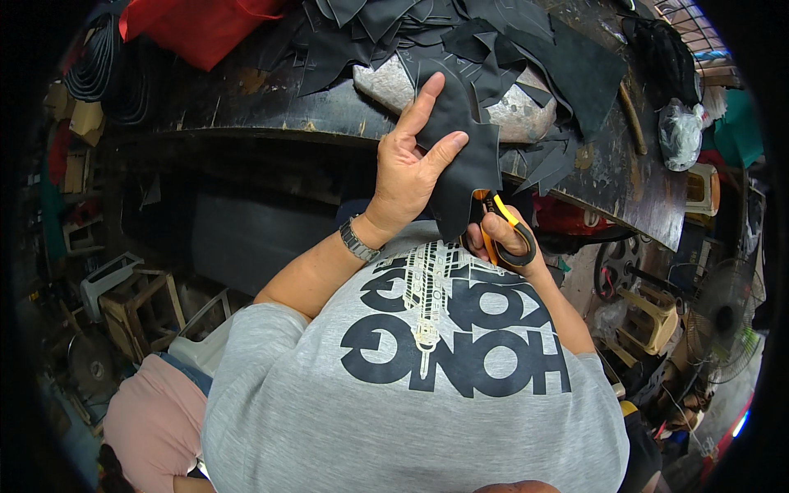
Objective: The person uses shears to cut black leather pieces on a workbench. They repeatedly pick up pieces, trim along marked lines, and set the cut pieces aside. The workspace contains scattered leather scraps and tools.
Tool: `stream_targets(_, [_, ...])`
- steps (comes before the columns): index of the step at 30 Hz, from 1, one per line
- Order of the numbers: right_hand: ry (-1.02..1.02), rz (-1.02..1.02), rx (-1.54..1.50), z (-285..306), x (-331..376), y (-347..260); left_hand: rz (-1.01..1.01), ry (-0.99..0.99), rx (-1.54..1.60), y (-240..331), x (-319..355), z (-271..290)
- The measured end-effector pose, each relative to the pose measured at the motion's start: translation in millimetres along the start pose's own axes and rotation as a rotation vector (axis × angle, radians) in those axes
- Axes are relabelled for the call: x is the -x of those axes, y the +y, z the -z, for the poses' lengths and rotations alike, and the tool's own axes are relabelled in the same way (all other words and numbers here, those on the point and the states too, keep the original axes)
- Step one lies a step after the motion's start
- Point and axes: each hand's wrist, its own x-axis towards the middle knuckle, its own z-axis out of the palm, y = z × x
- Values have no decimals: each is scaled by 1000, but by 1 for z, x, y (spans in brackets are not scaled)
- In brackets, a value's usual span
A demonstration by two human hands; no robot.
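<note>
The left hand point(408, 164) was raised in front of the chest, its thumb and index finger spread wide while it held a black piece of leather-like sheet point(464, 152) from the left side, the sheet draped over the palm and hanging down past the wrist. The right hand point(503, 238) sat just below and to the right of that sheet, its fingers closed through the orange-and-black handles of a pair of scissors point(503, 226); the blades were hidden behind the sheet's lower edge, so how far they were parted could not be told. A metal wristwatch point(358, 241) circled the left wrist. Beyond the hands, the dark, worn table point(625, 177) carried a heap of black offcuts point(460, 37), with a red cloth point(201, 25) at its far left and a crumpled clear plastic bag point(680, 131) to the right.
</note>
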Motion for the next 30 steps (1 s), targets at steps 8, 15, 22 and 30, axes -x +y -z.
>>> stream_targets(8, [-8, 33, -34, -1, 0, 1, -32, 44, -50, -4, 4, 0])
stream_targets(15, [23, 23, 20, -3, 0, 2, -32, 53, -33, -5, 5, 0])
stream_targets(22, [10, 39, 99, -2, -1, 2, -42, 32, -11, -3, 5, 0])
stream_targets(30, [56, -27, 185, -4, 1, -8, -2, 52, -42, 2, 2, 10])
